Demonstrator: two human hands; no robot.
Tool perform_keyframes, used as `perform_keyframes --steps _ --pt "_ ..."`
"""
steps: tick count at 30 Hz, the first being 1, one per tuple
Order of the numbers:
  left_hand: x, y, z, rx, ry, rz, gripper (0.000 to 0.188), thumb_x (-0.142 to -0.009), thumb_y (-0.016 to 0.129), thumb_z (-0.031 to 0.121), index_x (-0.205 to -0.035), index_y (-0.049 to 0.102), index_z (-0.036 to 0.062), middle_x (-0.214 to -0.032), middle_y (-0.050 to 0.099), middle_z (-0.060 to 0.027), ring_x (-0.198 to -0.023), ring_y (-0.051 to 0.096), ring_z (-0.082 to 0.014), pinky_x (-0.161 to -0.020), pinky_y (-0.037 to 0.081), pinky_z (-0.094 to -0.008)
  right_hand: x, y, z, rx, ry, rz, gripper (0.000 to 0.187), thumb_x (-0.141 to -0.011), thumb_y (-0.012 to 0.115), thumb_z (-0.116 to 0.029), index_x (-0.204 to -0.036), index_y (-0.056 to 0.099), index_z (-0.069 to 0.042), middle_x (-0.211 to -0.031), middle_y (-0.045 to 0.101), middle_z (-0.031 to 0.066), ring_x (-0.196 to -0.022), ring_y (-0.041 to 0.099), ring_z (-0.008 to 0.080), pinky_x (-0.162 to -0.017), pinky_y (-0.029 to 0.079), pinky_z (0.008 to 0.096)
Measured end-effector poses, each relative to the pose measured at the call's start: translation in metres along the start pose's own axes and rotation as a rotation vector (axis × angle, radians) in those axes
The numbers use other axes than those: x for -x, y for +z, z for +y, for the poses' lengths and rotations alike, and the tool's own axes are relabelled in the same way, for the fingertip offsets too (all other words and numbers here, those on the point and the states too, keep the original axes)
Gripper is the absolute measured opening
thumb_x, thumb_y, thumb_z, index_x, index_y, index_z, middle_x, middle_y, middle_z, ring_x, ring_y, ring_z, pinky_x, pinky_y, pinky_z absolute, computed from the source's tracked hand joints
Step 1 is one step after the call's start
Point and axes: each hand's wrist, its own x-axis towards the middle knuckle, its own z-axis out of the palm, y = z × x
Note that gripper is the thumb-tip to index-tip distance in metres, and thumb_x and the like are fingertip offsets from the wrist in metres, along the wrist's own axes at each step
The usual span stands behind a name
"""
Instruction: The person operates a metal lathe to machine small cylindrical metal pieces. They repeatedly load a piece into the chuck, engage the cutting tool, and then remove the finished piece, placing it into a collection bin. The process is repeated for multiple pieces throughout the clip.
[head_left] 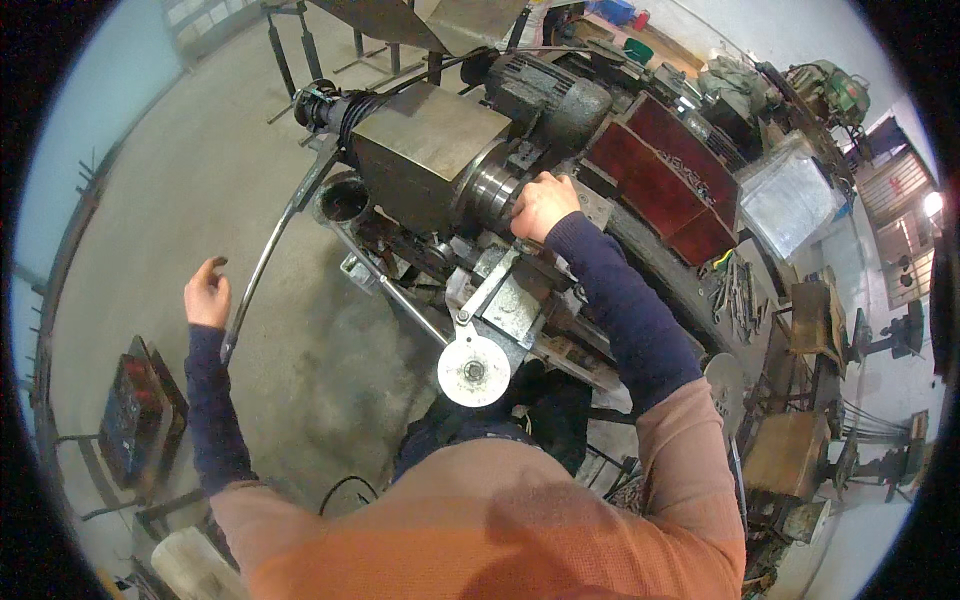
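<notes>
My right hand (545, 207) is at the front of a small lathe, its fingers curled in against the face of the round steel chuck (490, 190). Whatever those fingers grip is hidden behind the hand. Off to the left, my left hand (207, 295) is held in the air with nothing in it, thumb and forefinger apart. A long bent steel lever (262, 255) runs down from the headstock (425, 140) and ends beside my left wrist. Nearer to me, a pale round disc (474, 371) is mounted at the end of the tool slide (510, 305).
Behind the chuck sits a dark electric motor (550, 95). Red-brown metal trays (660, 170) with small metal parts stand to the right, near several wrenches (740, 300) and a silvery sheet-covered box (790, 195). A dark red case (140, 420) is at the lower left.
</notes>
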Motion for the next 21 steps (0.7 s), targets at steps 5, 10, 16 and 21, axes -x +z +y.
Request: perform_keyframes --steps 5,10,16,21 --pt "0.043 0.007 -0.023 0.168 -0.180 -0.233 0.032 -0.076 0.059 0.014 -0.106 0.058 0.0040 -0.079 0.064 -0.0137 -0.075 0.063 -0.0202 -0.068 0.046 -0.0308 -0.002 0.006 0.002 -0.020 -0.014 0.011 0.023 -0.054 0.061 -0.024 -0.073 0.072 -0.018 -0.075 0.065 0.0039 -0.089 0.054 0.0217 -0.078 0.037 0.0365" --pt "0.046 0.021 -0.001 -0.185 -0.132 -0.330 0.033 -0.073 0.065 0.027 -0.089 0.053 0.0013 -0.068 0.058 -0.0187 -0.068 0.058 -0.0356 -0.061 0.045 -0.0415 -0.002 0.004 0.006 0.023 -0.007 -0.043 0.024 -0.054 0.061 -0.025 -0.074 0.072 -0.020 -0.077 0.066 0.0041 -0.089 0.054 0.0220 -0.080 0.037 0.0365" --pt "0.038 0.032 -0.024 -0.266 -0.109 -0.325 0.029 -0.073 0.065 0.027 -0.083 0.054 0.0016 -0.070 0.059 -0.0201 -0.072 0.057 -0.0393 -0.064 0.045 -0.0454 -0.003 -0.006 0.002 -0.030 -0.088 -0.142 0.024 -0.059 0.060 -0.023 -0.079 0.069 -0.010 -0.084 0.065 0.0098 -0.099 0.053 0.0253 -0.086 0.037 0.0421" --pt "0.028 0.032 -0.035 -0.404 -0.200 -0.377 0.025 -0.074 0.063 0.024 -0.083 0.054 0.0024 -0.075 0.060 -0.0205 -0.076 0.058 -0.0391 -0.066 0.046 -0.0468 -0.007 -0.003 -0.001 0.100 -0.125 -0.111 0.028 -0.059 0.059 -0.022 -0.083 0.070 -0.013 -0.083 0.065 0.0095 -0.097 0.052 0.0247 -0.084 0.038 0.0421"
